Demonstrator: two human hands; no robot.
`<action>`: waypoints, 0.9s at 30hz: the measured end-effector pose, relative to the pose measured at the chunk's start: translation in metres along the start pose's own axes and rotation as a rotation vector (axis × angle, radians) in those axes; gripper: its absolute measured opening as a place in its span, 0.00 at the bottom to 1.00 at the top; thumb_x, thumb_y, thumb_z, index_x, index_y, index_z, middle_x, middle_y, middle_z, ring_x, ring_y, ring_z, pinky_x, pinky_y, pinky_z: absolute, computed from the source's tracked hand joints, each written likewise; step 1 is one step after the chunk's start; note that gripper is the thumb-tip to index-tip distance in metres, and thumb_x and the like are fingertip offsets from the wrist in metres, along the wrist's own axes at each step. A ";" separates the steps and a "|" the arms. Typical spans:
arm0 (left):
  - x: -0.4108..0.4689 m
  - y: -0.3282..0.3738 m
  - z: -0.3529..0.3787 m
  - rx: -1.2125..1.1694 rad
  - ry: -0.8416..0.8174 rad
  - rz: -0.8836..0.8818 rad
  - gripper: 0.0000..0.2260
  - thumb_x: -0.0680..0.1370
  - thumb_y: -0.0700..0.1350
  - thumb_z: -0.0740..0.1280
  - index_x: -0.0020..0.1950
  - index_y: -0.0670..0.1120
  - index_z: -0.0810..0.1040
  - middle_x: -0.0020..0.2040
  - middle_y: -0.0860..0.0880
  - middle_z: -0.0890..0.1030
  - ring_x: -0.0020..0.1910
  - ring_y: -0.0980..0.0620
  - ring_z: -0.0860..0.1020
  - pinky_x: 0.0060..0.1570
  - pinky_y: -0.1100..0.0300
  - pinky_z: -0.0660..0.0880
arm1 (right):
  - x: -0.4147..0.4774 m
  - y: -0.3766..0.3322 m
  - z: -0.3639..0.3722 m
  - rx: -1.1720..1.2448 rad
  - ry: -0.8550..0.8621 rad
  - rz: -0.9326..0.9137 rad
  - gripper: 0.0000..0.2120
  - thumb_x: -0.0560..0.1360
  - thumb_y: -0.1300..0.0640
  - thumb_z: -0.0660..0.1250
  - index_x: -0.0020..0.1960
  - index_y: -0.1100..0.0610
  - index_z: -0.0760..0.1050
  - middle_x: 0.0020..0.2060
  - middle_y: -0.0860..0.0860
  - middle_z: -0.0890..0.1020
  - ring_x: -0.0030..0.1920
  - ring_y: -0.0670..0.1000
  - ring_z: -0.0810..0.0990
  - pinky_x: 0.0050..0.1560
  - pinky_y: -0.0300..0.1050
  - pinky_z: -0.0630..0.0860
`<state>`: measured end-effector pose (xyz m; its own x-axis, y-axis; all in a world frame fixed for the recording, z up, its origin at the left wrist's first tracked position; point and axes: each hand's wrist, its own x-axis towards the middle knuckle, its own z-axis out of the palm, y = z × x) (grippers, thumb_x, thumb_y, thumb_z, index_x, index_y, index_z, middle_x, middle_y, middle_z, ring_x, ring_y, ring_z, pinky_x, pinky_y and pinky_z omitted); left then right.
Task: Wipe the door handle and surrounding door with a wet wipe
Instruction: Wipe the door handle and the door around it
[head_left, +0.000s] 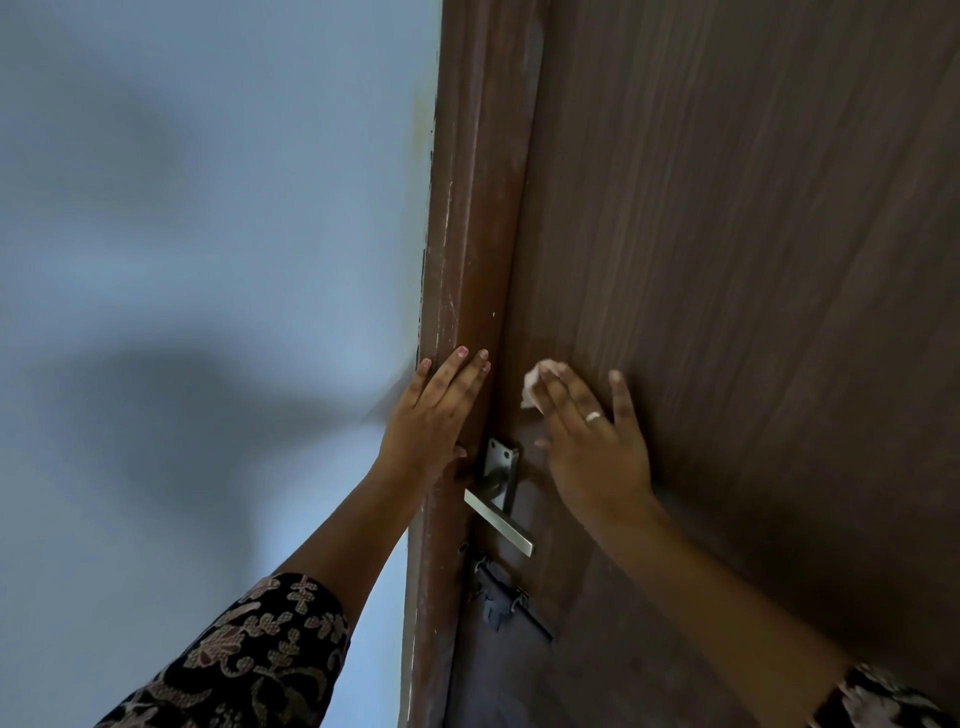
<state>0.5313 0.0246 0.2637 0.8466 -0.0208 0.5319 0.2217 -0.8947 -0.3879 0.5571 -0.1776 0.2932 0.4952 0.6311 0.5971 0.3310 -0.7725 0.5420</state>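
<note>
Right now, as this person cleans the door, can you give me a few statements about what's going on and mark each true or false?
1. The right hand presses a white wet wipe against the brown door. True.
2. The wet wipe is on the metal lever handle. False: it is on the door panel above the handle.
3. The left hand lies flat on the door frame. True.
4. The dark sliding bolt sits above the handle. False: it sits below it.
5. The ring is on the left hand. False: it is on a finger of the right hand.
</note>
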 end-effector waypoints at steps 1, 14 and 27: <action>0.000 0.000 0.000 0.006 0.000 0.000 0.50 0.71 0.62 0.70 0.79 0.45 0.40 0.80 0.47 0.43 0.78 0.44 0.42 0.72 0.47 0.37 | 0.005 -0.002 0.000 -0.024 -0.008 0.005 0.33 0.79 0.45 0.53 0.76 0.58 0.45 0.77 0.54 0.48 0.76 0.52 0.45 0.68 0.62 0.28; -0.009 -0.005 -0.016 0.076 -0.059 0.076 0.46 0.75 0.56 0.67 0.78 0.43 0.38 0.79 0.46 0.40 0.78 0.44 0.39 0.75 0.48 0.42 | -0.084 -0.030 0.042 0.094 -0.253 -0.357 0.28 0.80 0.54 0.53 0.75 0.64 0.48 0.75 0.60 0.56 0.76 0.58 0.51 0.70 0.56 0.35; -0.142 0.020 -0.012 -1.196 -0.522 -0.334 0.21 0.79 0.48 0.66 0.71 0.48 0.70 0.63 0.50 0.79 0.62 0.52 0.77 0.57 0.66 0.70 | -0.142 -0.064 -0.013 1.650 -0.606 0.492 0.11 0.79 0.62 0.63 0.58 0.56 0.80 0.50 0.48 0.83 0.47 0.38 0.79 0.46 0.25 0.71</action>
<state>0.4095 0.0045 0.1899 0.9787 0.2044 0.0205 0.1238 -0.6664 0.7353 0.4553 -0.2169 0.1817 0.8470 0.5309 0.0279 0.2601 -0.3681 -0.8927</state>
